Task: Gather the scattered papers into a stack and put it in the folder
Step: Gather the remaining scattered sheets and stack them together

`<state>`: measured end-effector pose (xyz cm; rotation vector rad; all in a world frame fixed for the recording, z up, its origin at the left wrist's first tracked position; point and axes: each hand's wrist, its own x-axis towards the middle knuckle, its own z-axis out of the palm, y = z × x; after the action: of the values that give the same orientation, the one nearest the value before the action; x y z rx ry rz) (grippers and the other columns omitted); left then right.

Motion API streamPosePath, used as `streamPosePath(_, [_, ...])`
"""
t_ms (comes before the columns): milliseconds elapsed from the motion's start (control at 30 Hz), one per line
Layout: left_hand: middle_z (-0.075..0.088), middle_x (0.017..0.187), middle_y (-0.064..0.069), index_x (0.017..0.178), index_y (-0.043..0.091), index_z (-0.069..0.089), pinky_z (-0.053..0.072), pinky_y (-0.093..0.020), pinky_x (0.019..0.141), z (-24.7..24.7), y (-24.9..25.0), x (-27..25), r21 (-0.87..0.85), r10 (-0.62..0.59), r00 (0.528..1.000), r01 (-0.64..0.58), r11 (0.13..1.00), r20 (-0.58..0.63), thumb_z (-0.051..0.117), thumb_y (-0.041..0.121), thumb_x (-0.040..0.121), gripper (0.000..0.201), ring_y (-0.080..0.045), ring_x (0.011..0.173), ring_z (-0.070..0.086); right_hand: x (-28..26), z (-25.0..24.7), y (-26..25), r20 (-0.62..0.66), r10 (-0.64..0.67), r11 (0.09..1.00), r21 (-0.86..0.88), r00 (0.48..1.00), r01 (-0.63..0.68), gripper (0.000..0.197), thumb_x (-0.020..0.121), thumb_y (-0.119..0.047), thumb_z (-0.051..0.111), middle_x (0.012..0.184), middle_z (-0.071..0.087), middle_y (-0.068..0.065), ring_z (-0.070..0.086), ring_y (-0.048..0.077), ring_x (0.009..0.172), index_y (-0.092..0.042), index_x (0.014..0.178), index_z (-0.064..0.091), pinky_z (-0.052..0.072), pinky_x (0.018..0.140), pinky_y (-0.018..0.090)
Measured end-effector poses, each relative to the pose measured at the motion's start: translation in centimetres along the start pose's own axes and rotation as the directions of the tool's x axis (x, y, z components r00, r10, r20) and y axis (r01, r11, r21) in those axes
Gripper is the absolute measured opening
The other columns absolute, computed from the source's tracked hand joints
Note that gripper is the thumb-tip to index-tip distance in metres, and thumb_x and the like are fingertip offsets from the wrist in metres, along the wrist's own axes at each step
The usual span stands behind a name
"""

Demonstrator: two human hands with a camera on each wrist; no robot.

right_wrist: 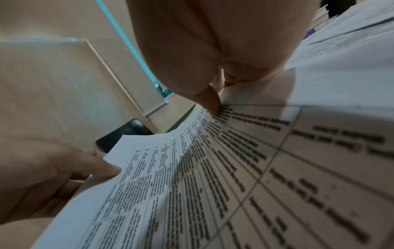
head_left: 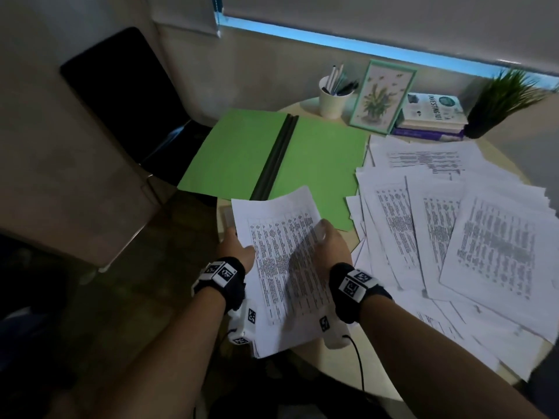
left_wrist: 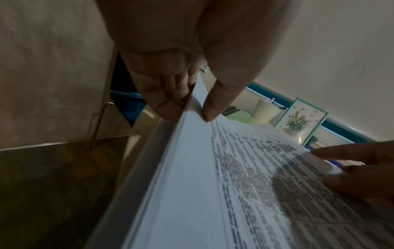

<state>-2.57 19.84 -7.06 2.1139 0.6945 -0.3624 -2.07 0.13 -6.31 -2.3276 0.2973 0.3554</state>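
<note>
A thin stack of printed papers (head_left: 284,267) is held above the table's near left edge. My left hand (head_left: 237,247) pinches its left edge, thumb on top and fingers beneath, as the left wrist view shows (left_wrist: 192,107). My right hand (head_left: 328,243) grips the right edge, thumb on the top sheet (right_wrist: 213,104). The open green folder (head_left: 272,155) lies flat just beyond the stack, its dark spine in the middle. Several loose printed sheets (head_left: 453,225) lie fanned over the right half of the table.
At the table's far edge stand a white cup of pens (head_left: 332,98), a framed plant picture (head_left: 382,96), stacked books (head_left: 432,116) and a potted plant (head_left: 502,104). A dark chair (head_left: 127,95) stands left of the round table (head_left: 338,367). Floor lies below at left.
</note>
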Motion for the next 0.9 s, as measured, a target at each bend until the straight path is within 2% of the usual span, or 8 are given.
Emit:
streamPosePath(133, [0.063,0.118,-0.009,0.127,0.013,0.045,0.048,-0.031,0.078,-0.2,-1.3,-0.1,0.051,-0.038,0.999,0.039,0.998,-0.02,0.056,0.008,0.088,0.04,-0.031,0.102,0.062,0.0,0.5,0.2,0.026,0.011,0.997,-0.072,1.0,-0.009,0.05,0.084,0.006,0.041,0.119,0.053,0.016,0.055,0.03,0.095,-0.013,0.131,0.041,0.051,0.085,0.039])
streamPosePath(233, [0.054,0.122,-0.012,0.12,0.01,0.05,0.046,-0.034,0.083,-0.5,-2.0,-0.4,0.113,-0.035,0.995,0.045,0.993,-0.094,0.056,0.008,0.084,0.036,-0.032,0.106,0.057,0.1,0.9,0.6,-0.002,0.015,0.989,-0.148,1.0,-0.015,0.056,0.084,-0.003,0.049,0.134,0.045,0.018,0.047,0.034,0.118,-0.012,0.139,0.038,0.045,0.1,0.044])
streamPosePath(300, [0.049,0.127,-0.014,0.124,0.007,0.051,0.044,-0.036,0.089,-0.6,-2.2,-0.4,0.132,-0.037,0.992,0.053,0.99,-0.123,0.055,0.009,0.084,0.04,-0.034,0.112,0.054,0.1,1.0,0.5,0.02,0.031,0.991,-0.131,0.999,-0.028,0.06,0.086,-0.009,0.051,0.141,0.041,0.016,0.045,0.034,0.124,-0.01,0.143,0.033,0.043,0.103,0.046])
streamPosePath(433, [0.056,0.12,-0.012,0.12,0.01,0.055,0.051,-0.039,0.087,-0.3,-1.7,-0.2,0.088,-0.038,0.994,0.047,0.995,-0.104,0.056,0.013,0.081,0.039,-0.034,0.104,0.059,0.2,1.2,0.0,0.098,0.03,0.997,-0.078,0.995,-0.022,0.063,0.09,-0.017,0.054,0.142,0.047,0.012,0.052,0.031,0.122,-0.01,0.147,0.026,0.046,0.099,0.041])
streamPosePath(533, [0.056,0.12,-0.011,0.124,0.013,0.055,0.054,-0.042,0.087,-0.1,-1.5,0.0,0.09,-0.039,0.995,0.048,0.995,-0.093,0.057,0.017,0.08,0.045,-0.033,0.103,0.06,0.3,1.6,-0.2,0.099,0.033,0.998,-0.061,0.995,-0.028,0.058,0.09,-0.016,0.054,0.139,0.051,0.01,0.055,0.03,0.117,-0.012,0.143,0.032,0.047,0.096,0.039])
streamPosePath(600, [0.054,0.122,-0.012,0.124,0.011,0.055,0.053,-0.04,0.088,-0.2,-1.3,-0.1,0.109,-0.037,0.996,0.047,0.993,-0.086,0.056,0.016,0.082,0.043,-0.034,0.104,0.058,0.3,1.7,-0.2,0.093,0.036,0.998,-0.055,0.995,-0.031,0.054,0.089,-0.015,0.054,0.135,0.053,0.01,0.057,0.029,0.112,-0.013,0.139,0.035,0.048,0.094,0.039])
streamPosePath(767, [0.054,0.123,-0.01,0.12,0.012,0.056,0.05,-0.035,0.087,-0.3,-1.0,0.6,0.1,-0.002,0.996,0.011,0.995,-0.094,0.054,0.012,0.084,0.036,-0.032,0.105,0.058,0.8,1.9,-0.4,0.086,0.059,0.998,-0.044,0.995,-0.055,0.056,0.087,-0.015,0.053,0.135,0.054,0.011,0.058,0.032,0.112,-0.014,0.139,0.031,0.046,0.097,0.047])
streamPosePath(900, [0.055,0.131,-0.007,0.134,0.015,0.049,0.05,-0.034,0.092,-0.1,-0.7,1.0,0.117,0.001,0.996,0.01,0.993,-0.091,0.053,0.014,0.086,0.049,-0.03,0.109,0.058,0.8,1.9,-0.7,0.12,0.084,0.996,-0.052,0.989,-0.078,0.06,0.089,-0.016,0.052,0.135,0.055,0.013,0.058,0.033,0.112,-0.014,0.143,0.026,0.044,0.099,0.049])
